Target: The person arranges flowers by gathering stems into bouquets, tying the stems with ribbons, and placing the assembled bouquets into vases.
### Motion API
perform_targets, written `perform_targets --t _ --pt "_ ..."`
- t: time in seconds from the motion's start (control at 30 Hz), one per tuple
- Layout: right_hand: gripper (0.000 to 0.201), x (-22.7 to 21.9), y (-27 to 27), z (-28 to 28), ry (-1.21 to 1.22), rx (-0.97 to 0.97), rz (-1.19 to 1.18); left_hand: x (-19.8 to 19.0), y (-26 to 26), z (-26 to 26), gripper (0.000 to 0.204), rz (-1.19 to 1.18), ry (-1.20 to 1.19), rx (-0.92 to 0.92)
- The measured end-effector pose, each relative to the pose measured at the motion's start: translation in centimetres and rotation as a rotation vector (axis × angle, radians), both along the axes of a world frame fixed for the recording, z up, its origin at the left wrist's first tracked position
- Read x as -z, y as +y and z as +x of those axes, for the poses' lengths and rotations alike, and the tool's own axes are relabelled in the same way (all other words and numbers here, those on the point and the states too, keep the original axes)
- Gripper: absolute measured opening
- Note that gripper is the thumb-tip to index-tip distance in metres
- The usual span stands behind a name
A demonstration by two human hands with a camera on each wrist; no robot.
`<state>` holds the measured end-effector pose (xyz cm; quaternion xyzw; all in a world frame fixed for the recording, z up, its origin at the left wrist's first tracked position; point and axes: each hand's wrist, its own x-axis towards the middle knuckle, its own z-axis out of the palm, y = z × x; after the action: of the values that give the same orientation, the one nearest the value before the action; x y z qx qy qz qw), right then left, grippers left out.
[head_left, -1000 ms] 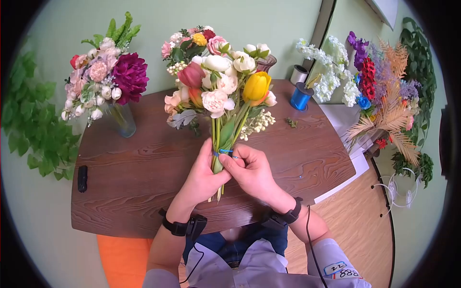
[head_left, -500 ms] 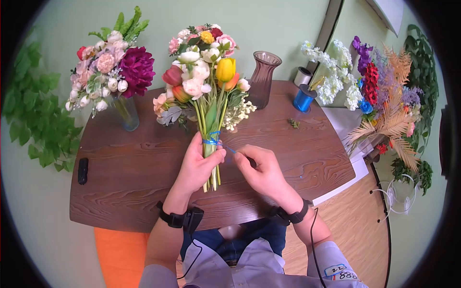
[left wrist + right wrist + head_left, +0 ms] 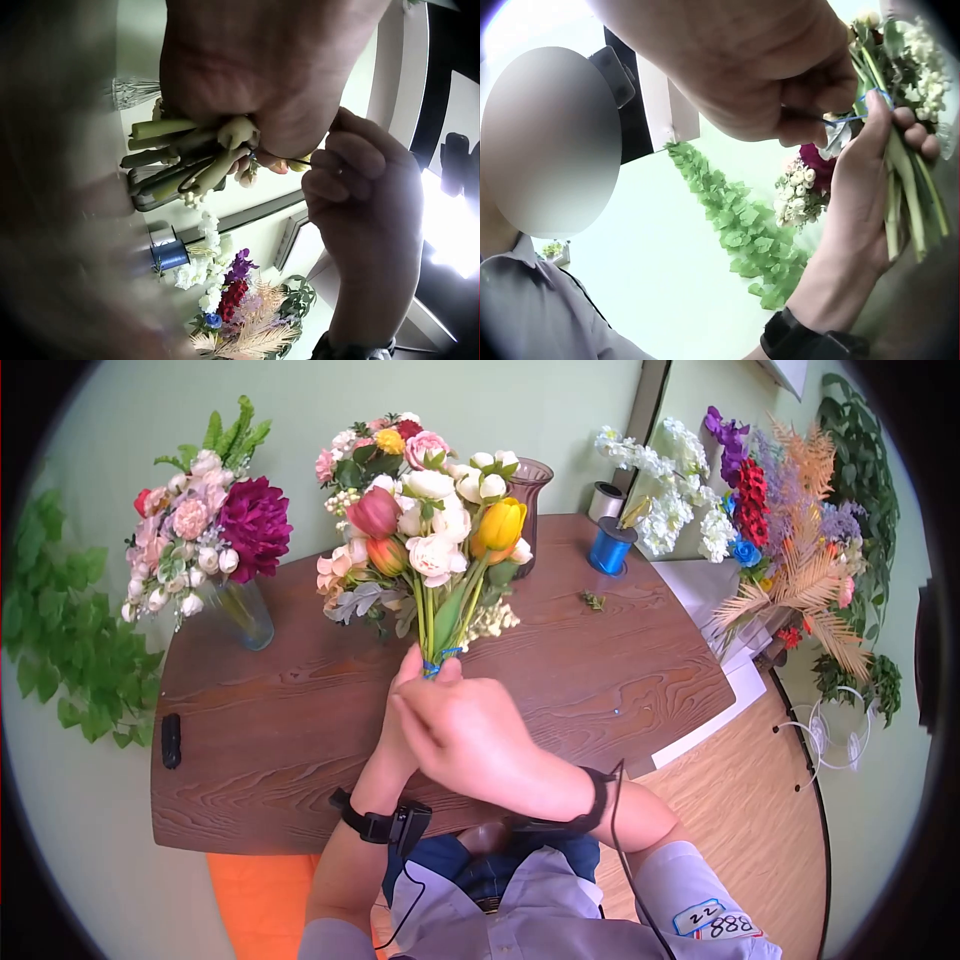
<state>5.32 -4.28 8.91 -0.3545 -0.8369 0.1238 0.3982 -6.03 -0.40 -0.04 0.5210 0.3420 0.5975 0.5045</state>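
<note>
The left hand [image 3: 403, 710] grips the stems [image 3: 904, 176] of a bouquet with a yellow tulip [image 3: 499, 526] and white blooms, held upright over the table. Around the stems, just above that hand, runs a blue ribbon [image 3: 440, 658]. In the right wrist view a strand of the ribbon [image 3: 849, 118] stretches from the stems to the right hand [image 3: 769, 75], whose curled fingers pinch it. From the head view the right hand [image 3: 465, 735] lies in front of the left one and hides part of it and the lower stems.
On the brown table [image 3: 300, 740] stand a glass vase of flowers [image 3: 245, 615] at left, a pinkish glass vase [image 3: 530, 490] behind the bouquet, a blue ribbon spool [image 3: 611, 547] and a white spool [image 3: 605, 501]. A black object [image 3: 171, 741] lies at the left edge. More flowers [image 3: 790, 560] are at right.
The right hand has moved left across the front of the left hand, drawing the ribbon strand with it. The left hand keeps its grip on the stems.
</note>
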Motion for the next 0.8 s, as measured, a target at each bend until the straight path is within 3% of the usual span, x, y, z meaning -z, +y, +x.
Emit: perform_targets --t 0.03,0.1,0.17,0.2,0.23,0.3,0.37,0.43,0.5,0.53,0.57,0.63,0.67,0.7,0.77,0.8 --pt "0.016 0.2 0.1 -0.7 -0.046 0.008 0.033 -0.7 -0.5 0.3 0.034 0.002 0.003 0.006" --pt "0.016 -2.4 -1.3 -1.6 -0.154 -0.037 0.070 -2.7 -1.6 1.0 0.027 -0.300 -0.297 0.070" --pt "0.015 -3.9 -2.9 -2.6 -0.285 -0.066 0.416 -2.3 -1.2 0.6 0.019 -0.273 -0.295 0.070" --pt "0.014 -1.3 -2.7 -3.0 -0.086 -0.316 0.253 -2.4 -1.0 0.3 0.016 -0.210 -0.311 0.142" --pt "0.014 -1.5 -3.3 -2.5 -0.085 -0.330 0.255 -2.5 -0.9 -0.1 0.014 -0.144 -0.327 0.211" --pt "0.010 -2.5 -4.3 1.0 0.058 -0.379 0.001 -3.4 -1.2 -0.7 0.016 -0.137 -0.373 0.234" --pt "0.008 -0.5 -2.8 4.3 0.043 -0.144 -0.013 -3.6 -1.4 -1.3 0.017 -0.097 -0.463 0.335" --pt "0.016 1.2 -0.2 6.7 0.111 0.093 -0.504 -3.9 -1.6 -1.4 0.018 -0.067 -0.502 0.322" --pt "0.024 3.0 3.4 7.6 0.440 -0.066 -0.935 -3.9 -1.7 -1.2 0.019 -0.012 -0.562 0.491" --pt "0.024 4.4 4.8 7.4 0.559 -0.178 -0.980 -3.9 -1.8 -0.9 0.019 0.011 -0.575 0.545" --pt "0.024 4.2 5.1 6.8 0.565 -0.180 -0.974 -4.2 -2.1 -0.7 0.019 0.013 -0.567 0.549" --pt "0.024 3.9 5.8 5.5 0.701 -0.333 -1.290 -5.0 -3.0 -0.4 0.019 -0.055 -0.666 0.671" --pt "0.036 3.1 6.3 5.2 0.590 -0.351 -1.491 -5.3 -3.4 -0.3 0.021 -0.077 -0.685 0.697" --pt "0.036 1.7 6.5 5.3 0.598 -0.350 -1.490 -5.3 -3.5 -0.2 0.021 -0.081 -0.681 0.701" --pt "0.052 -3.0 5.4 4.3 0.557 -1.198 -1.532 -5.2 -3.6 -0.1 0.041 -0.078 -0.718 0.766" --pt "0.066 1.6 7.7 1.9 0.485 -1.151 -1.094 -5.2 -3.8 -0.2 0.049 -0.087 -0.737 0.778"
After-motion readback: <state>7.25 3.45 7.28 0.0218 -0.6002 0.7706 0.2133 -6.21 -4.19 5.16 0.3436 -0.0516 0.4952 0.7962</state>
